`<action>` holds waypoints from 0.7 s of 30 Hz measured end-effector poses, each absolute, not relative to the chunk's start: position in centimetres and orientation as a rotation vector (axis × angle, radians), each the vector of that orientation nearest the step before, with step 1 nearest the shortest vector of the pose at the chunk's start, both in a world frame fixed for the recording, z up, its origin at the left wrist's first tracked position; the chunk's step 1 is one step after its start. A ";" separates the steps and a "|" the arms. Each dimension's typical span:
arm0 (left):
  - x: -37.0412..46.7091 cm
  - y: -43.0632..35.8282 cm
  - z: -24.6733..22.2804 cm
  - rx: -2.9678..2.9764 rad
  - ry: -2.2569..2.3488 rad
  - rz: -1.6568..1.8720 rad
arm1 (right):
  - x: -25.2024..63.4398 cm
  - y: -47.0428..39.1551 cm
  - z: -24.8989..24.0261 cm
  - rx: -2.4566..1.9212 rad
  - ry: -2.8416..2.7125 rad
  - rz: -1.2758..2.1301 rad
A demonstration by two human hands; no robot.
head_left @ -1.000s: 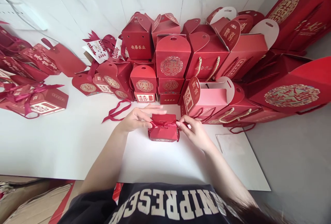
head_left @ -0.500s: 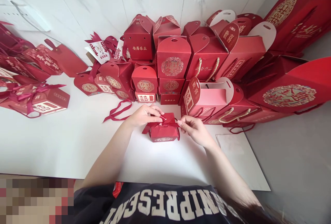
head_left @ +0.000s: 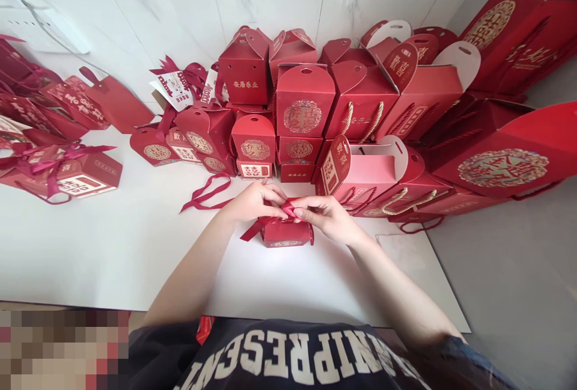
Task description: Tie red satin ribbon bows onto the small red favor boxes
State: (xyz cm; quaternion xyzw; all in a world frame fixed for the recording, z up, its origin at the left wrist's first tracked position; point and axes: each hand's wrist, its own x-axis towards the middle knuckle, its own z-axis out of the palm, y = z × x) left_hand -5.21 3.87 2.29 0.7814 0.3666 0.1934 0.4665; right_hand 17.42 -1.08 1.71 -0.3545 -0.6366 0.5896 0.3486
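Right in front of me on the white table sits a small red gift box (head_left: 287,235) with a gold pattern on its near side. Dark red ribbon (head_left: 253,231) is tied across its top, and one tail hangs off the left side. My left hand (head_left: 256,202) is closed, pinching the ribbon from the left above the box. From the right, my right hand (head_left: 327,217) pinches a loop of the same ribbon between thumb and fingers. The two hands meet over the box's top and hide part of the knot and lid.
Behind the hands, stacked red gift boxes (head_left: 304,101) line the tiled wall. An open box (head_left: 369,167) stands close to my right hand. Loose ribbon (head_left: 205,198) lies left of my left hand. Ribboned boxes (head_left: 85,173) are at the far left. The white table (head_left: 90,246) ends near my body.
My right hand has moved left from the box's right side to the knot, bringing the ribbon with it. My left hand stays near the knot. The left ribbon tail now reaches further out.
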 end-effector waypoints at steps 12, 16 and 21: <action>-5.2 3.4 2.6 1.845 0.904 0.468 | 16.0 -1.3 2.0 -0.983 -2.166 0.817; -5.3 3.1 2.5 1.859 0.892 0.465 | 16.5 -2.1 2.2 -1.118 -2.132 0.756; -5.3 2.6 1.9 1.636 0.879 0.570 | 16.6 -2.6 1.9 -1.209 -1.958 0.849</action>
